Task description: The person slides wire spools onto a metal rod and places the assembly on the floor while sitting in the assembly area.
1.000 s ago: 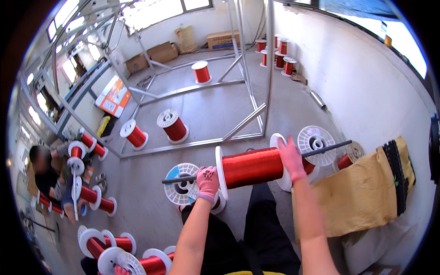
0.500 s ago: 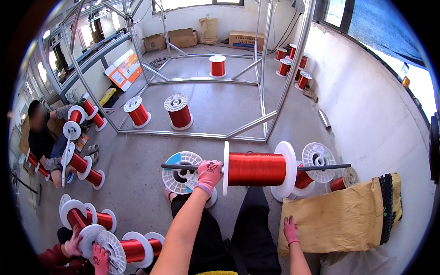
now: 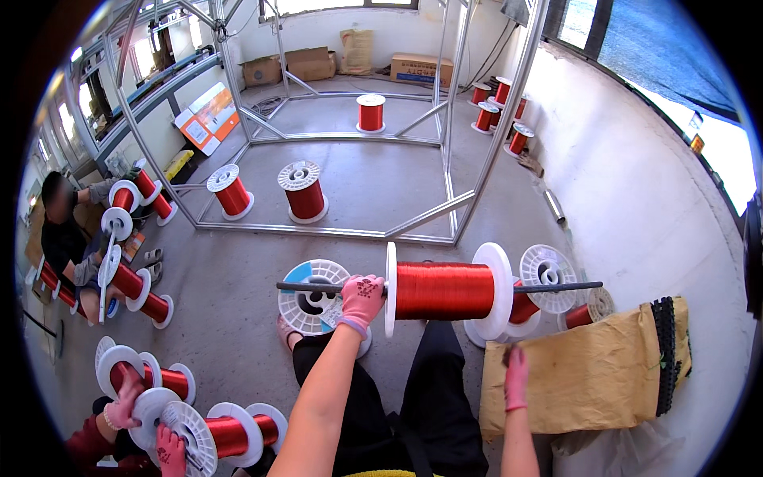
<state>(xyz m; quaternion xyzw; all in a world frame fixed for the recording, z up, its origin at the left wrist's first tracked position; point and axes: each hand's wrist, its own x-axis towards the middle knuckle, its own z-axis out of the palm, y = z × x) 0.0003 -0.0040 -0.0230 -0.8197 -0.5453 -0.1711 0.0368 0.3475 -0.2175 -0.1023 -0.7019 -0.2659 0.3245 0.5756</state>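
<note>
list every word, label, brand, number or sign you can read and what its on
Cardboard box by the back wall: printed lettering, which I won't copy out.
Left hand: dark print on the back of its pink glove, too small to read.
Spool just left of that hand: blue and white labels on its top; any print is too small to read.
Orange-and-white panel: any print is too small and blurred.
</note>
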